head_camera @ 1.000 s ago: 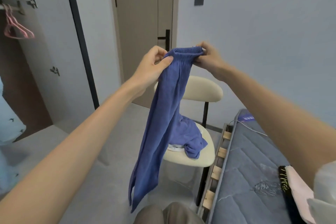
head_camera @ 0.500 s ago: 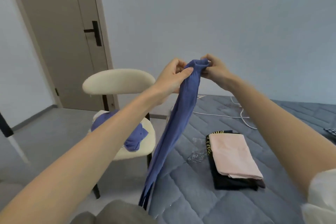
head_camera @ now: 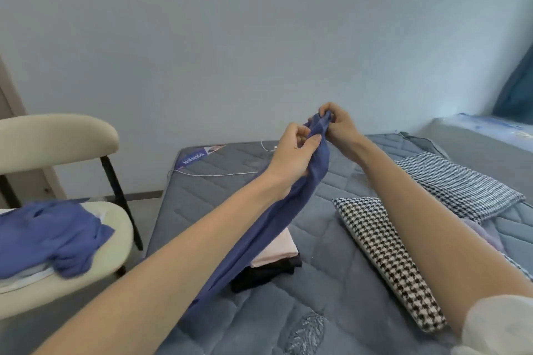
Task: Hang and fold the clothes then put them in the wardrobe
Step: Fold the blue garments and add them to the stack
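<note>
Pinching blue trousers (head_camera: 274,222) top: left hand (head_camera: 291,155); right hand (head_camera: 339,124); legs dangling below

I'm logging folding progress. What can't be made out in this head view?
Blue garment, gripped by left hand and right hand: its lower end is hidden behind the left forearm.
Pink fold and black fold on the mattress: partly covered by the hanging garment.
Blue cloth on the chair: blurred, cut off by the left edge.
</note>
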